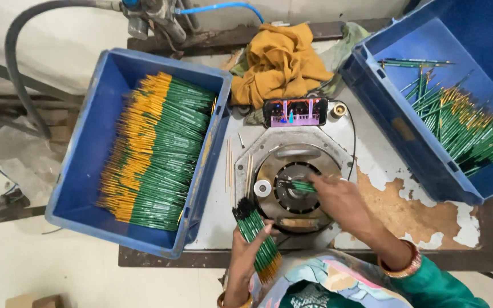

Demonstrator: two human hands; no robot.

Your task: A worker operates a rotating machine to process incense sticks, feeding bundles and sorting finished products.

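This is a small workshop where things get made. A round metal machine [295, 183] sits on a worn worktop [406, 211] with peeling paint, and hoses [24, 34] run behind it. Two big blue bins [87, 165] hold lots of green and yellow brushes [155, 154], all the same.

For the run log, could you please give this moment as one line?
left hand: holds brush bundle | right hand: brush at round machine | bins: brushes
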